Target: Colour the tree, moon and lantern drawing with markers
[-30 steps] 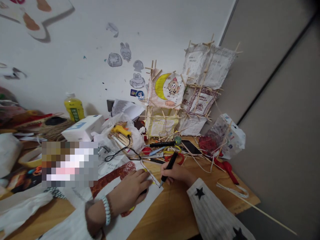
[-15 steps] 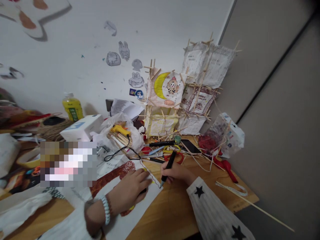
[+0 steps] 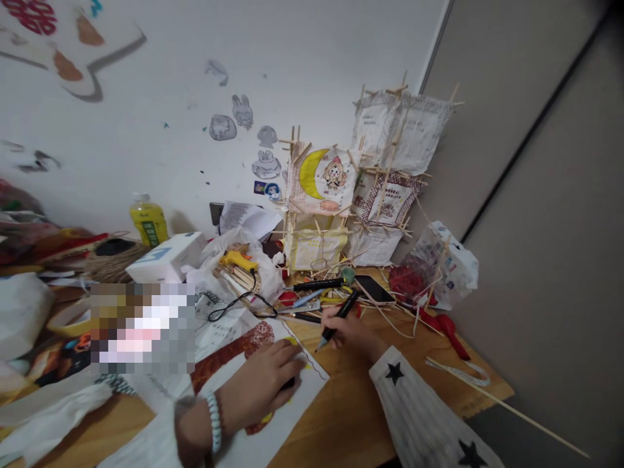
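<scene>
On the wooden desk (image 3: 336, 422) lies a white paper sheet (image 3: 299, 416) with brown and yellow colouring and a wavy dark line along its right-hand border. My left hand (image 3: 266, 377) rests palm down on the sheet, fingers stretched forward; a dark spot beneath it cannot be made out. In my right hand (image 3: 344, 327) is a black marker (image 3: 350, 303), gripped at a slant. Its grey tip points down to the left, close to the sheet's right edge; whether it touches cannot be seen.
Stick-framed paper lanterns (image 3: 324, 179) stand against the wall. Before them lie a phone (image 3: 374, 289), another black marker (image 3: 319, 285), scissors and loose sticks. A plastic bag with a yellow glue gun (image 3: 238, 260), a white box (image 3: 168, 257) and a drink bottle (image 3: 149, 221) sit left.
My right hand has lifted the marker from the sheet's near right corner and shifted it back along the right edge. My left hand stays on the sheet. The whole view has shifted slightly.
</scene>
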A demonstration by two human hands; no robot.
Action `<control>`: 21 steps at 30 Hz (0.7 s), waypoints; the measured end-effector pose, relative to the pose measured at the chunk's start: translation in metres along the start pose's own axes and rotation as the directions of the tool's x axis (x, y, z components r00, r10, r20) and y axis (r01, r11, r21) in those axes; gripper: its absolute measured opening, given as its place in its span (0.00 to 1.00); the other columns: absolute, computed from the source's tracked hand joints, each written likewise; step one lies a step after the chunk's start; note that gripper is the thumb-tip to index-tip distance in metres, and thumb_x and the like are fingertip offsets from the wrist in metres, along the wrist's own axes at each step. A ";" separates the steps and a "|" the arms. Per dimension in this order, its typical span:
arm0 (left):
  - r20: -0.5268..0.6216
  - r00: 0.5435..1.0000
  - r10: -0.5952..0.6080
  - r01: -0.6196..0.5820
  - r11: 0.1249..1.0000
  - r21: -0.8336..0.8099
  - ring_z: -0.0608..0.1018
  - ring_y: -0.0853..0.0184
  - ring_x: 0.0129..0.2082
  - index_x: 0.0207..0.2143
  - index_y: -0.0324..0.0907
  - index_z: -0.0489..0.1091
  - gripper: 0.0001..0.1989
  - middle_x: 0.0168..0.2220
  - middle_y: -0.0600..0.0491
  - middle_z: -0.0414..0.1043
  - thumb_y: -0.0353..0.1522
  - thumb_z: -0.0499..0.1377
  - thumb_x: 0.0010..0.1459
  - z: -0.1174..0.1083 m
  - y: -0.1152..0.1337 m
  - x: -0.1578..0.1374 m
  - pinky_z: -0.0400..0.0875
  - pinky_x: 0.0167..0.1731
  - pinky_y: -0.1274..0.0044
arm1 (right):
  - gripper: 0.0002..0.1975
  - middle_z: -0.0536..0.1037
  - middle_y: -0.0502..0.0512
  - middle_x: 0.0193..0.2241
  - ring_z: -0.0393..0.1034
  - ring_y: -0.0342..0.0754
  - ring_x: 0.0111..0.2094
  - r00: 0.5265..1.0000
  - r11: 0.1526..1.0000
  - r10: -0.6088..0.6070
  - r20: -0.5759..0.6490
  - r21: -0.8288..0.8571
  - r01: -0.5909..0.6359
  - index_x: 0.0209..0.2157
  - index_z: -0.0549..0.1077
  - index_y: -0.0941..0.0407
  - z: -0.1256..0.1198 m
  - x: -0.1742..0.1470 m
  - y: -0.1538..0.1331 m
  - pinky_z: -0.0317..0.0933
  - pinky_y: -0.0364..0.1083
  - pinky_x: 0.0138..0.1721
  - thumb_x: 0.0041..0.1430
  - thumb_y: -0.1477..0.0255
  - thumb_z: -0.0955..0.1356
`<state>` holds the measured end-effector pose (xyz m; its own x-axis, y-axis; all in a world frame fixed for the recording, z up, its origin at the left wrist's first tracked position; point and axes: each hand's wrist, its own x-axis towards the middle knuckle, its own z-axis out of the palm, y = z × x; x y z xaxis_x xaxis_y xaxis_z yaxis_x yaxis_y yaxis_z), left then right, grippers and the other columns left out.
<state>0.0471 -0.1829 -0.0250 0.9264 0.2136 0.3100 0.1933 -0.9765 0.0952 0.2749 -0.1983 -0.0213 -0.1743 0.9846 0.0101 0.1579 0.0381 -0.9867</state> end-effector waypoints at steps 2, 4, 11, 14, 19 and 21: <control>-0.037 0.999 0.000 0.000 1.000 -0.007 0.69 0.62 0.43 0.40 0.42 0.64 0.09 0.44 0.48 0.69 0.28 0.47 0.60 0.000 0.004 0.000 0.66 0.43 0.71 | 0.09 0.67 0.46 0.16 0.60 0.39 0.15 0.987 0.996 -0.071 -0.142 0.048 0.079 0.24 0.66 0.57 -0.003 0.000 -0.003 0.51 0.38 0.16 0.51 0.67 0.60; -0.069 0.995 -0.073 0.076 0.996 0.036 0.70 0.63 0.40 0.36 0.42 0.64 0.08 0.40 0.48 0.70 0.26 0.47 0.60 0.001 0.002 -0.001 0.66 0.41 0.71 | 0.11 0.67 0.47 0.16 0.61 0.39 0.16 0.958 0.986 -0.118 -0.261 0.084 0.145 0.26 0.66 0.56 -0.005 0.001 -0.004 0.51 0.38 0.17 0.54 0.65 0.59; -0.137 0.853 -0.504 0.522 0.835 0.178 0.71 0.58 0.35 0.31 0.39 0.64 0.08 0.33 0.45 0.70 0.30 0.48 0.60 0.004 -0.029 -0.005 0.66 0.37 0.67 | 0.16 0.69 0.47 0.14 0.60 0.39 0.13 0.938 0.980 -0.152 -0.311 0.079 0.185 0.29 0.68 0.57 -0.001 0.014 0.007 0.51 0.38 0.15 0.52 0.58 0.63; -0.122 0.813 -0.569 0.580 0.810 0.087 0.71 0.58 0.38 0.31 0.39 0.65 0.04 0.35 0.44 0.69 0.30 0.52 0.55 0.009 -0.032 -0.002 0.65 0.39 0.68 | 0.18 0.69 0.46 0.13 0.58 0.39 0.11 0.931 0.981 -0.159 -0.329 0.050 0.186 0.29 0.68 0.58 0.000 0.019 0.010 0.50 0.38 0.14 0.51 0.55 0.63; -0.189 0.733 -0.653 0.607 0.754 -0.251 0.71 0.62 0.33 0.28 0.43 0.62 0.04 0.29 0.51 0.68 0.28 0.52 0.46 0.006 -0.036 0.003 0.65 0.33 0.73 | 0.17 0.71 0.46 0.18 0.61 0.39 0.15 0.884 0.967 -0.206 -0.421 0.049 0.248 0.31 0.68 0.56 -0.003 0.018 0.007 0.54 0.39 0.17 0.51 0.55 0.64; -0.286 0.661 -0.694 0.589 0.715 -0.376 0.70 0.64 0.28 0.25 0.44 0.59 0.01 0.25 0.55 0.66 0.31 0.51 0.46 -0.005 -0.039 0.004 0.65 0.30 0.74 | 0.18 0.73 0.47 0.23 0.65 0.40 0.19 0.868 0.961 -0.205 -0.453 0.074 0.266 0.36 0.67 0.54 -0.003 0.017 0.005 0.59 0.40 0.22 0.50 0.55 0.66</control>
<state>0.0414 -0.1438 -0.0230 0.3853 0.8271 0.4092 0.5623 -0.5620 0.6066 0.2755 -0.1810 -0.0254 0.2566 0.9236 0.2848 0.0335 0.2860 -0.9576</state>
